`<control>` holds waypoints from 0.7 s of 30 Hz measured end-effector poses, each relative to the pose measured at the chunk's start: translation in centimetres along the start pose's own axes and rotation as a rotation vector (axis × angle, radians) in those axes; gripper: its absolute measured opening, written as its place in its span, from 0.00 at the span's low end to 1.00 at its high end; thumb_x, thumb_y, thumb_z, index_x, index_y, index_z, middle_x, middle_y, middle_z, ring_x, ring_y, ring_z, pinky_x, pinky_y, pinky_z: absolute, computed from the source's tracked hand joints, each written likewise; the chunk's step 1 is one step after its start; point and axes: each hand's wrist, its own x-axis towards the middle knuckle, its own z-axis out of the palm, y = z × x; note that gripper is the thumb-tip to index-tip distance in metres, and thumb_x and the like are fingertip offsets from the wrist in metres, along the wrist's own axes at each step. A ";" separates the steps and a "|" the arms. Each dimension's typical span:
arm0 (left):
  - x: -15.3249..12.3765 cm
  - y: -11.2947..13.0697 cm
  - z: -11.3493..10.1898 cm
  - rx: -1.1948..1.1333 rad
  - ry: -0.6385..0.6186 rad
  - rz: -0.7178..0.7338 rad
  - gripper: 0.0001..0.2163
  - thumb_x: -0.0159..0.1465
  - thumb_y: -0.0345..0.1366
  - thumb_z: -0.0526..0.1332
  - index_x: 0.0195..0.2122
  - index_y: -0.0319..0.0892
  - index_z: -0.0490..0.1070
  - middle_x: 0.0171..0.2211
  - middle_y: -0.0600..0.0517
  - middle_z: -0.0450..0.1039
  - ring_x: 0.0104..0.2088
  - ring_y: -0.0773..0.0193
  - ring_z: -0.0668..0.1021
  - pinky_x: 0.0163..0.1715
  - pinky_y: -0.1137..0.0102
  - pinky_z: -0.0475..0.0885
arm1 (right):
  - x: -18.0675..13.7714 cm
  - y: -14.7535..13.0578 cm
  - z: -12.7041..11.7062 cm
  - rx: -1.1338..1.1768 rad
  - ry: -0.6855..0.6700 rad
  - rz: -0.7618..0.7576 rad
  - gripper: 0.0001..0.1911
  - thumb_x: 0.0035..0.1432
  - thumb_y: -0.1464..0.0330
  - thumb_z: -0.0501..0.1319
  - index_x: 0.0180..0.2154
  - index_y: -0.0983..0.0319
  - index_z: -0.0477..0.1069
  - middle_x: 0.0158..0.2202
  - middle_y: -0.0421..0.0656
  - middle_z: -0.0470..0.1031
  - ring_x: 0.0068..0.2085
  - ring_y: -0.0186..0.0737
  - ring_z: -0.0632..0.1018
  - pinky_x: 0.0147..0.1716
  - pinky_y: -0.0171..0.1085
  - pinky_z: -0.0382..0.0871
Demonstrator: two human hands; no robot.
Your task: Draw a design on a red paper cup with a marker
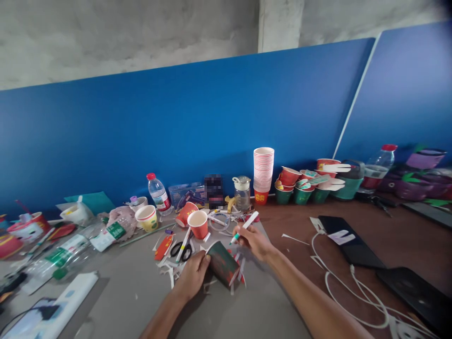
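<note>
My left hand (192, 275) is closed around a paper cup (222, 263) lying on its side, its red wall coloured dark green, with cut strips at its rim. My right hand (254, 241) pinches a white marker (243, 227) with a green tip pointing down toward the cup. Both hands hover over a grey mat (141, 287) littered with paper scraps. An upright orange cup (198, 224) and black-handled scissors (181, 249) lie just beyond my left hand.
A tall stack of paper cups (263, 174), a glass jar (242, 193), water bottles (158, 193) and finished green and red cup crafts (310, 186) line the blue partition. Dark tablets (349, 242) and white cables (339, 287) lie at right. Crushed plastic bottles (67, 254) sit at left.
</note>
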 end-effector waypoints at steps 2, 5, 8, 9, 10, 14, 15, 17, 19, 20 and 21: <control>-0.1 0.0 0.0 -0.009 0.004 0.001 0.13 0.64 0.40 0.44 0.28 0.43 0.64 0.26 0.52 0.69 0.30 0.63 0.73 0.33 0.71 0.65 | 0.2 0.1 -0.2 0.007 0.043 -0.009 0.18 0.50 0.54 0.61 0.28 0.64 0.70 0.13 0.34 0.61 0.20 0.29 0.65 0.23 0.30 0.58; -0.1 -0.1 0.0 -0.030 0.013 0.002 0.14 0.64 0.41 0.45 0.28 0.43 0.65 0.26 0.53 0.69 0.30 0.63 0.73 0.32 0.72 0.65 | 0.2 0.2 0.1 0.039 0.033 -0.031 0.19 0.49 0.55 0.61 0.36 0.64 0.70 0.21 0.38 0.69 0.24 0.32 0.70 0.28 0.33 0.64; -0.1 -0.1 0.0 -0.060 0.046 0.000 0.14 0.63 0.43 0.46 0.27 0.43 0.65 0.24 0.54 0.69 0.29 0.63 0.72 0.31 0.72 0.66 | 0.4 1.0 0.8 0.034 0.055 -0.053 0.22 0.49 0.54 0.61 0.41 0.63 0.69 0.28 0.42 0.73 0.30 0.36 0.73 0.34 0.37 0.67; -0.1 -0.1 -0.1 -0.074 0.060 0.003 0.14 0.63 0.44 0.47 0.27 0.43 0.65 0.24 0.54 0.69 0.28 0.63 0.72 0.30 0.72 0.66 | 0.5 1.3 1.0 -0.002 0.063 -0.047 0.23 0.50 0.53 0.60 0.42 0.63 0.69 0.27 0.41 0.72 0.29 0.36 0.73 0.33 0.38 0.68; 0.0 -0.1 -0.1 -0.092 0.072 0.007 0.14 0.63 0.44 0.47 0.28 0.43 0.66 0.24 0.54 0.69 0.28 0.63 0.72 0.30 0.72 0.67 | 0.6 1.7 1.2 -0.055 0.070 -0.041 0.24 0.51 0.52 0.58 0.43 0.62 0.69 0.25 0.40 0.71 0.26 0.36 0.72 0.30 0.38 0.68; 0.0 0.0 -0.2 -0.171 0.109 0.048 0.14 0.63 0.44 0.48 0.31 0.42 0.68 0.27 0.52 0.71 0.30 0.62 0.73 0.33 0.70 0.68 | 0.5 2.4 1.7 -0.305 0.104 -0.118 0.23 0.55 0.53 0.53 0.46 0.61 0.67 0.20 0.38 0.68 0.23 0.37 0.69 0.26 0.38 0.66; 0.0 0.0 -0.3 -0.192 0.113 0.060 0.14 0.63 0.44 0.49 0.32 0.42 0.68 0.29 0.51 0.72 0.32 0.61 0.73 0.35 0.69 0.68 | 0.3 2.2 1.8 -0.357 0.114 -0.161 0.22 0.56 0.54 0.53 0.46 0.61 0.66 0.22 0.40 0.69 0.26 0.38 0.70 0.28 0.39 0.67; 0.1 -0.2 -0.3 -0.233 0.121 0.074 0.14 0.63 0.44 0.49 0.36 0.42 0.69 0.33 0.49 0.73 0.36 0.60 0.73 0.38 0.67 0.68 | -0.4 1.5 2.1 -0.441 0.101 -0.223 0.21 0.56 0.56 0.54 0.47 0.61 0.64 0.28 0.42 0.70 0.31 0.40 0.71 0.34 0.40 0.67; 0.2 -0.5 -0.2 -0.275 0.140 0.078 0.14 0.63 0.44 0.49 0.39 0.41 0.68 0.37 0.48 0.72 0.39 0.59 0.73 0.42 0.66 0.67 | -1.0 0.7 2.4 -0.487 0.035 -0.248 0.21 0.57 0.58 0.53 0.50 0.61 0.61 0.33 0.43 0.70 0.35 0.41 0.71 0.37 0.40 0.67; 0.2 -0.6 -0.2 -0.293 0.164 0.078 0.14 0.63 0.44 0.49 0.40 0.41 0.68 0.39 0.47 0.72 0.41 0.59 0.73 0.43 0.65 0.67 | -1.3 0.5 2.6 -0.504 -0.011 -0.254 0.23 0.56 0.59 0.54 0.52 0.61 0.59 0.35 0.44 0.70 0.36 0.41 0.71 0.38 0.40 0.67; 0.3 -0.8 -0.1 -0.310 0.193 0.077 0.14 0.63 0.44 0.50 0.41 0.41 0.67 0.41 0.47 0.71 0.43 0.58 0.72 0.45 0.65 0.67 | -1.5 0.3 2.7 -0.525 -0.052 -0.263 0.25 0.55 0.60 0.56 0.53 0.60 0.57 0.38 0.44 0.70 0.37 0.41 0.71 0.38 0.40 0.67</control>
